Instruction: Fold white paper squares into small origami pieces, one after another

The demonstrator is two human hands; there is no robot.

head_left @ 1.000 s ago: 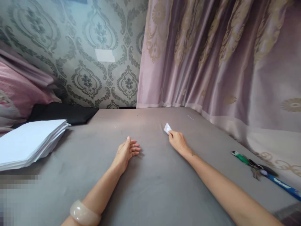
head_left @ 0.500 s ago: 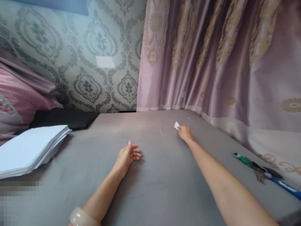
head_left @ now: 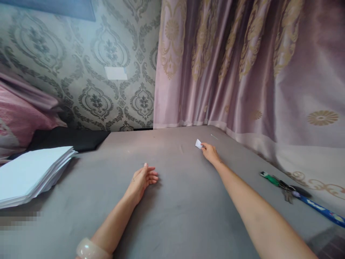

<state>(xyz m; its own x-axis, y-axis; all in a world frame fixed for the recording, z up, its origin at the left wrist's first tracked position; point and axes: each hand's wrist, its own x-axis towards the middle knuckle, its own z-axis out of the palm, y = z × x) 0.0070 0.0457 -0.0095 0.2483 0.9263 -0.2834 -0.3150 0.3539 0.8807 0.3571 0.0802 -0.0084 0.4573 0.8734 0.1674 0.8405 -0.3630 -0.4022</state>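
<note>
My right hand reaches far over the grey covered surface, its fingertips pinching a small piece of white paper. Just beyond that hand lies a thin, pale stick-like object, too small to make out. My left hand rests on its edge near the middle, thumb up and fingers apart, with nothing in it. A pale bangle circles the left wrist.
To the left is a thick stack of white paper, beside a folded black item and pink fabric. Keys on a blue lanyard lie at right. Purple curtains hang along the far right side.
The whole view has shifted slightly, so things sit a little further left. My right hand still pinches the paper, more of which now shows. My left hand keeps its pose.
</note>
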